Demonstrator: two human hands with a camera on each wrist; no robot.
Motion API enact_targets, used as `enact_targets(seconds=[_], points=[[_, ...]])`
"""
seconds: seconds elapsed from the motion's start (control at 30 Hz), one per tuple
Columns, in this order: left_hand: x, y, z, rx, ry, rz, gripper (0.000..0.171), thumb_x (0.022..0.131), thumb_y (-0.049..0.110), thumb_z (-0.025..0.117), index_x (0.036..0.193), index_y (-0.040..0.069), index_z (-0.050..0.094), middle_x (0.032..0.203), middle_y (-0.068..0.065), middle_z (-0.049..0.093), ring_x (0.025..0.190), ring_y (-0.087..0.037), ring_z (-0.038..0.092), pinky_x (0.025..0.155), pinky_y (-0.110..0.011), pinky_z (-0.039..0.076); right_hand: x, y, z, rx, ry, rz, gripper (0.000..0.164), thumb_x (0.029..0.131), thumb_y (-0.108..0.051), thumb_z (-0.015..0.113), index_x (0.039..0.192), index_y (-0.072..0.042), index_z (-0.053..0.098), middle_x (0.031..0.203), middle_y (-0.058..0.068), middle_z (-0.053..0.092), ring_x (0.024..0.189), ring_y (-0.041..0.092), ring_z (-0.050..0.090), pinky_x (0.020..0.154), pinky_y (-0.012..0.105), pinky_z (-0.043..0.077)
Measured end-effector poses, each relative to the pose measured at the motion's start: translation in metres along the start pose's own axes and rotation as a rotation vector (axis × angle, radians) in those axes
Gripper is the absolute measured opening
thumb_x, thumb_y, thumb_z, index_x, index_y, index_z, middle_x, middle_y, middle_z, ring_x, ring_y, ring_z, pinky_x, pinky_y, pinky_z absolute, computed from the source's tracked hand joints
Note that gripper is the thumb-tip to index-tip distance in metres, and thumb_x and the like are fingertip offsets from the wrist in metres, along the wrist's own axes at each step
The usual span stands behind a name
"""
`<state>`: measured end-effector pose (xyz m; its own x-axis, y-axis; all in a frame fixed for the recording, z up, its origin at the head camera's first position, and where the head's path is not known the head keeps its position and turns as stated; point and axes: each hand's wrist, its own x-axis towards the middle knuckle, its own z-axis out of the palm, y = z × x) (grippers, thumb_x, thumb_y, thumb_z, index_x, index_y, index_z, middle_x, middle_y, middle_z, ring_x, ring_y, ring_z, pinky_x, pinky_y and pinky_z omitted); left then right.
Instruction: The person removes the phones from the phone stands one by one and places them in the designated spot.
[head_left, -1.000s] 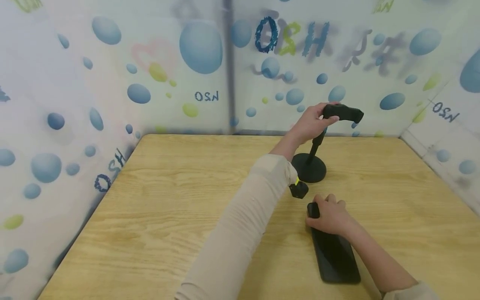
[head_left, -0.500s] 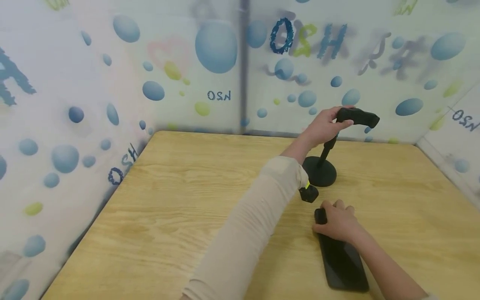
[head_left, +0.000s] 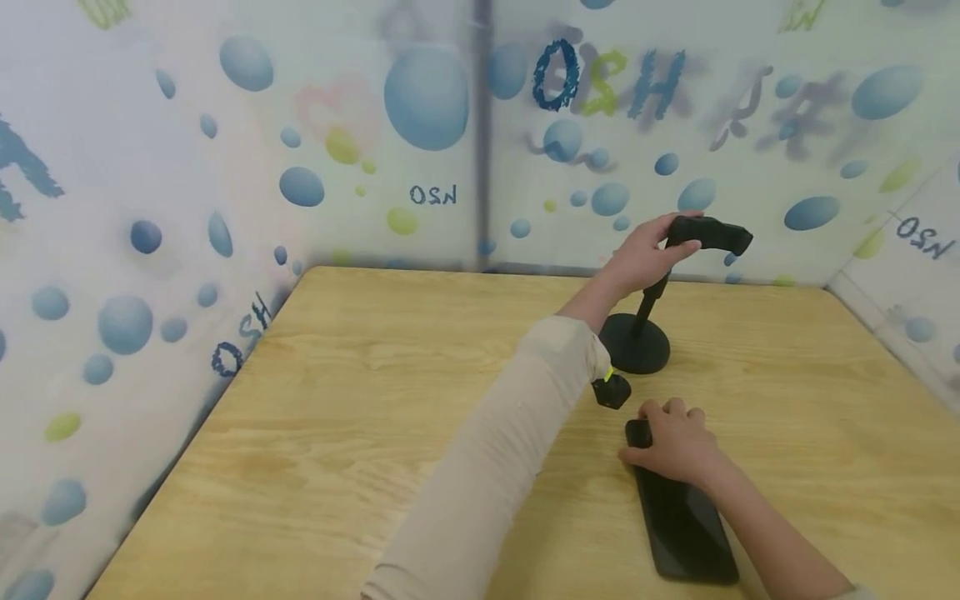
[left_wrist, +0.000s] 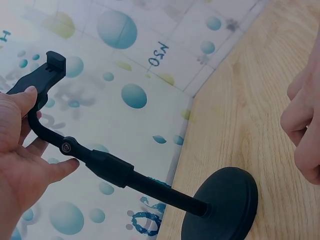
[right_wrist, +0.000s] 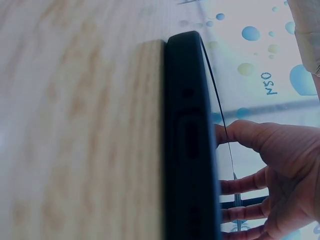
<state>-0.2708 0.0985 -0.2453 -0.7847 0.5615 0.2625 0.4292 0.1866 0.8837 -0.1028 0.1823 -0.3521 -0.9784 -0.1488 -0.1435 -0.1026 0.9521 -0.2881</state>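
Note:
A black phone stand has its round base (head_left: 636, 343) on the wooden table, with a jointed stem (left_wrist: 110, 167) rising to a clamp head (head_left: 708, 234). My left hand (head_left: 641, 258) grips the clamp head at its left end, the thumb lying over it in the left wrist view. Nearer me, a black smartphone (head_left: 690, 533) lies screen up. My right hand (head_left: 678, 442) holds the phone's far end, thumb by its left edge and fingers bent over the top. In the right wrist view the phone's near edge (right_wrist: 190, 140) with its port fills the middle, partly hiding those fingers.
A small black camera (head_left: 612, 390) is fixed at the left wrist, below the cream sleeve (head_left: 495, 450). Walls printed with blue bubbles (head_left: 426, 98) stand behind and beside the wooden table (head_left: 337, 400).
The head view has turned slightly left, so everything sits farther right in it. Both hands keep their holds on the stand's clamp head and the smartphone.

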Motion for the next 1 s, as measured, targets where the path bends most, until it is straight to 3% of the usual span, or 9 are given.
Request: enact_targets(seconds=[0.2,0.43,0.77,1.0], points=[[-0.007,-0.004,-0.004,0.0,-0.01,0.003,0.054,0.089,0.025,0.057,0.139,0.023,0.036,0.137,0.006,0.041,0.125,-0.002,0.035,0.093,-0.019,0.034,0.0,-0.002,0.002,0.004,-0.014,0.021,0.061,0.071,-0.046,0.07,0.107,0.0,0.052,0.099,0.025,0.045,0.087,0.048,0.04,0.057,0.051,0.04],[-0.019,-0.017,-0.018,0.029,-0.025,-0.056,0.072,0.084,0.025,0.063,0.144,0.023,0.023,0.144,0.003,0.03,0.13,-0.011,0.031,0.099,-0.022,0.031,0.001,-0.004,0.003,-0.006,-0.004,0.026,0.061,0.07,-0.048,0.069,0.106,-0.001,0.053,0.098,0.024,0.046,0.086,0.047,0.04,0.055,0.049,0.04],[-0.048,-0.045,-0.057,0.12,0.002,-0.144,0.072,0.087,0.029,0.06,0.144,0.018,0.019,0.144,-0.003,0.03,0.131,-0.02,0.03,0.099,-0.032,0.033,0.004,-0.009,0.003,-0.01,0.028,0.02,0.06,0.071,-0.045,0.069,0.107,0.001,0.054,0.098,0.023,0.046,0.085,0.044,0.041,0.055,0.048,0.039],[-0.081,-0.059,-0.086,0.229,0.044,-0.208,0.068,0.091,0.037,0.051,0.145,0.013,0.017,0.144,-0.006,0.028,0.13,-0.023,0.031,0.101,-0.036,0.03,0.006,-0.01,-0.002,-0.031,0.025,0.052,0.065,0.072,-0.048,0.068,0.112,0.0,0.052,0.104,0.024,0.044,0.091,0.048,0.039,0.059,0.054,0.037]])
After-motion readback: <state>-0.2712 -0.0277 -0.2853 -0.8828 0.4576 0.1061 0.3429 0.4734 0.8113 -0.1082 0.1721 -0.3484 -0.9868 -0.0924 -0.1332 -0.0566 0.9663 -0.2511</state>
